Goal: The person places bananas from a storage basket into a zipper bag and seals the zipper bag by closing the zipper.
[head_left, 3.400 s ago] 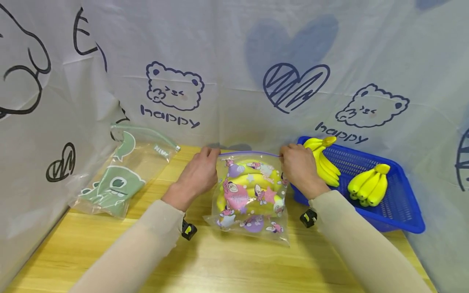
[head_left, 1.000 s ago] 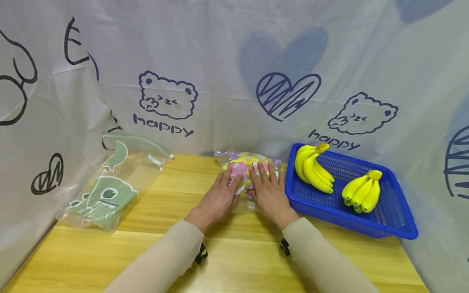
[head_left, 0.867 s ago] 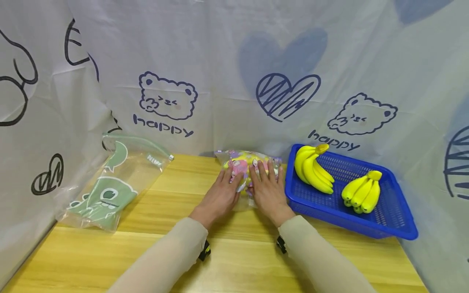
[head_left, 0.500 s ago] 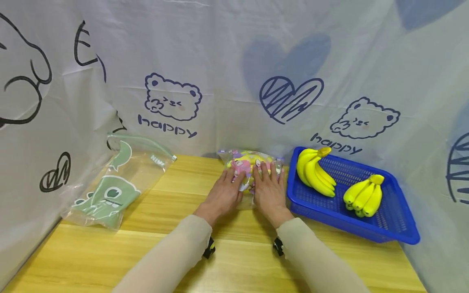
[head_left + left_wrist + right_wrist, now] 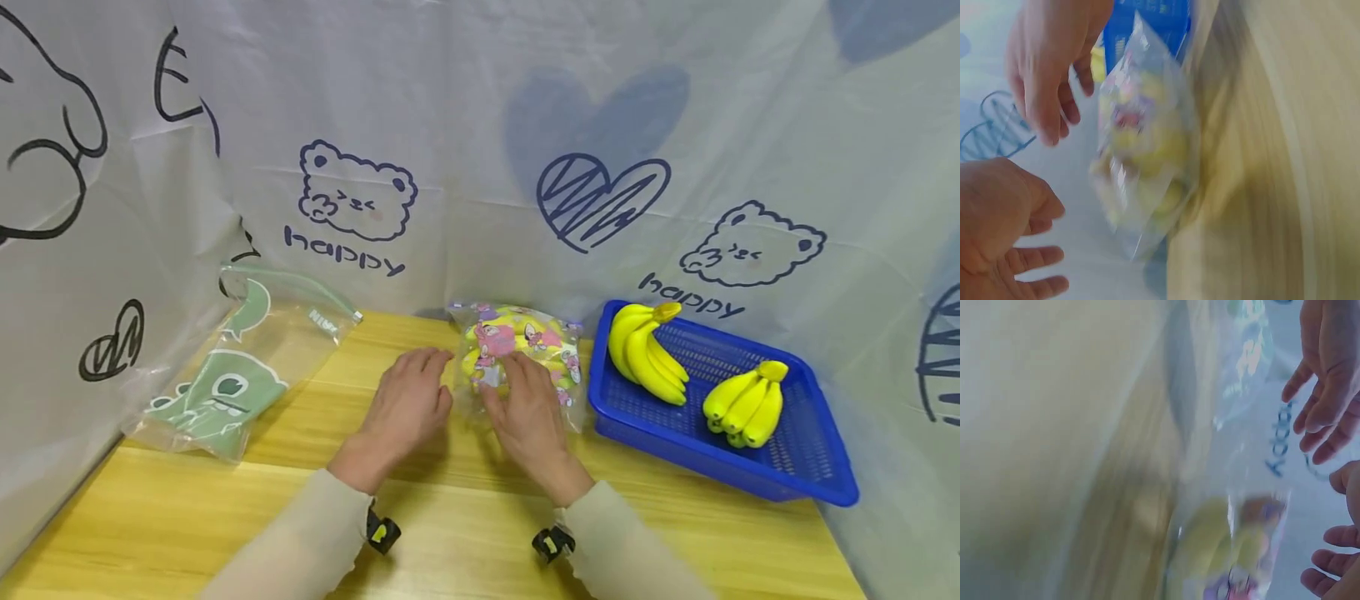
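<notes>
A clear zip bag [image 5: 517, 337] printed with pink and purple cartoon figures lies at the back middle of the table, with yellow bananas inside. My left hand [image 5: 405, 408] is off the bag, just to its left, with fingers loosely bent and nothing in them. My right hand [image 5: 528, 412] hovers at the front of the bag in the head view, covering part of it. In the left wrist view, the bag [image 5: 1147, 150] is blurred and both hands appear apart from it. The right wrist view shows the bag's edge [image 5: 1229, 550] below loosely spread fingers.
To the right is a blue plastic basket [image 5: 720, 467] holding two bunches of bananas [image 5: 648, 354]. On the left, a flat clear bag [image 5: 240, 392] with a green dinosaur print leans by the cloth wall. Wood-grain table [image 5: 465, 533] spreads in front.
Earlier both hands held the bag's top corners, then pressed flat on the bag as it lay. Now both have lifted off, the left hand moving leftward and the right hand drawing back.
</notes>
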